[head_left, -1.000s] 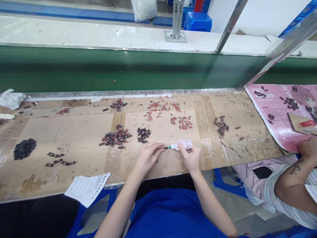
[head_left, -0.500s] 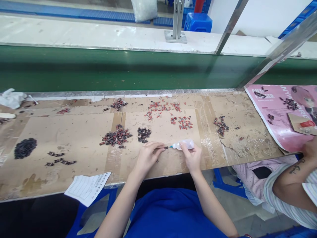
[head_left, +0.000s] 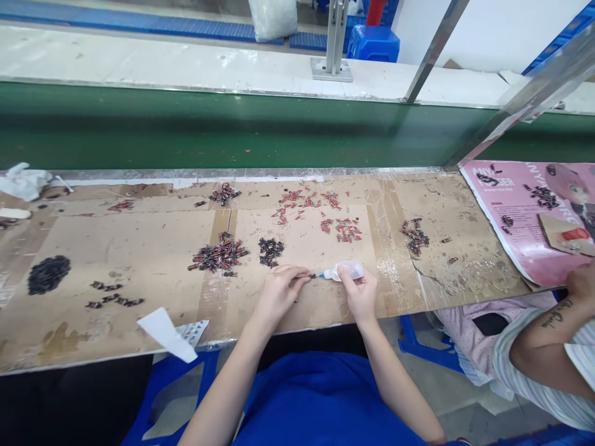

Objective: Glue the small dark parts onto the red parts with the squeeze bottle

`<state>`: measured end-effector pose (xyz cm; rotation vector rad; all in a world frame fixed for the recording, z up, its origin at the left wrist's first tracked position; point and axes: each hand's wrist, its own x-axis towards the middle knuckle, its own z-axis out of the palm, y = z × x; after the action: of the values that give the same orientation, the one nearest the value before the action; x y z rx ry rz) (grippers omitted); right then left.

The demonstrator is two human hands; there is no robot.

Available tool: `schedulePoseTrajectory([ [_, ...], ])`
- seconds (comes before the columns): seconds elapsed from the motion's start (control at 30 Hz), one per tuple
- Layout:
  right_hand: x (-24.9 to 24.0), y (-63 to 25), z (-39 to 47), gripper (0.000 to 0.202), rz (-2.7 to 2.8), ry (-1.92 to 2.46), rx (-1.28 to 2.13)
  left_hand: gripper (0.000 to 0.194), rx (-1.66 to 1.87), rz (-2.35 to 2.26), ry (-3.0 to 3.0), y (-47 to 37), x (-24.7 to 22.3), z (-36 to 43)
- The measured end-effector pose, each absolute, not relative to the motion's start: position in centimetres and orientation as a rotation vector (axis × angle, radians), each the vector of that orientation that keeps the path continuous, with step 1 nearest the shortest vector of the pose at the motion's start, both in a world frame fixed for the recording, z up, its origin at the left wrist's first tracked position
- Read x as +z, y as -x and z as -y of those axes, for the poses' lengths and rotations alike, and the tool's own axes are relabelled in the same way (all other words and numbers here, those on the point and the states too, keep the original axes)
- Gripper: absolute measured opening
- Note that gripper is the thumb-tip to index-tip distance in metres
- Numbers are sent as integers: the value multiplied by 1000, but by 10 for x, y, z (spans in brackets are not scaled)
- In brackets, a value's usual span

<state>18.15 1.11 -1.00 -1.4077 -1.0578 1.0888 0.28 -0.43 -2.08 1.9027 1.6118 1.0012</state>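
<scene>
Between the thumb and fingers of my left hand [head_left: 283,286] is a small dark part [head_left: 313,276], too small to make out fully. My right hand [head_left: 361,293] grips a clear squeeze bottle [head_left: 351,270] lying almost level, its thin blue-green needle tip pointing left at that part. The tip meets or nearly meets it. Just beyond my left hand sits a pile of small black parts [head_left: 271,252]. To its left is a heap of black-and-red parts [head_left: 218,254]. Farther back lie scattered red parts [head_left: 348,230].
Cardboard [head_left: 153,248] covers the bench. A black pile [head_left: 49,274] lies far left, and a curled paper sheet [head_left: 167,334] hangs at the front edge. At right are a pink poster [head_left: 515,248] and another person's arm [head_left: 543,347]. A green conveyor belt [head_left: 209,130] runs behind.
The paper sheet at the front edge has folded over, its left part flipping up. Both hands, the bottle and the small part stay nearly where they were; the view has shifted slightly.
</scene>
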Motion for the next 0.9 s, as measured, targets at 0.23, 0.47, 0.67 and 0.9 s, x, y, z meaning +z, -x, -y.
schedulePoseTrajectory([
  [0.23, -5, -195, -12, 44, 1118, 1575, 981, 16, 1073, -1585, -1904, -1, -25, 6],
  [0.47, 17, -215, -37, 47, 1693, 1862, 272, 18, 1121, -1658, -1743, 10, -14, 12],
  [0.67, 7, -198, -99, 18, 2043, 1678, 348, 18, 1121, -1561, -1684, 6, -4, 15],
  [0.9, 4, -189, -114, 9, 2103, 1667, 419, 15, 1173, -1538, -1613, 1, -6, 14],
])
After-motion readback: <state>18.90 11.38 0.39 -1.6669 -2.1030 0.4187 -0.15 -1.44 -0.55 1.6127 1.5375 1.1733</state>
